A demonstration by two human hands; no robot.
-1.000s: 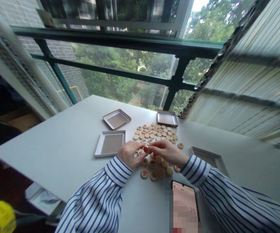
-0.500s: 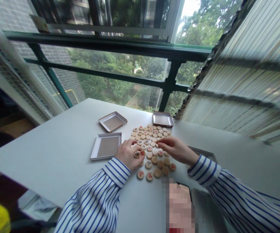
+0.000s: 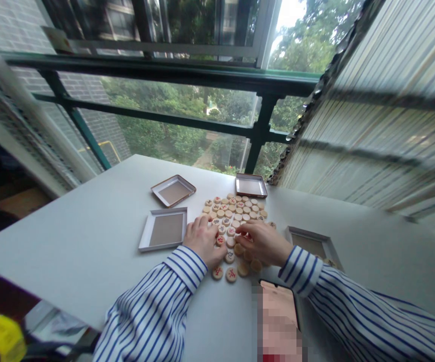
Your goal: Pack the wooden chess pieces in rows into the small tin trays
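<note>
Left hand [image 3: 204,240] and right hand [image 3: 263,242] on wooden game pieces [image 3: 236,211], white worktop [image 3: 89,241]
Nearest, a phone [image 3: 277,304] lies at the worktop's front edge; just beyond it both hands rest palm down, side by side, on the near end of the pieces, fingers bent onto the discs, though I cannot tell whether either grips one; past them the pieces lie in rows, a white tray [image 3: 163,229] to their left, two brown-rimmed trays [image 3: 173,190] farthest, near the window

Round pieces [image 3: 235,207] pale matt wood; table [image 3: 100,221] smooth matt white; sleeves [image 3: 157,306] striped cloth.
</note>
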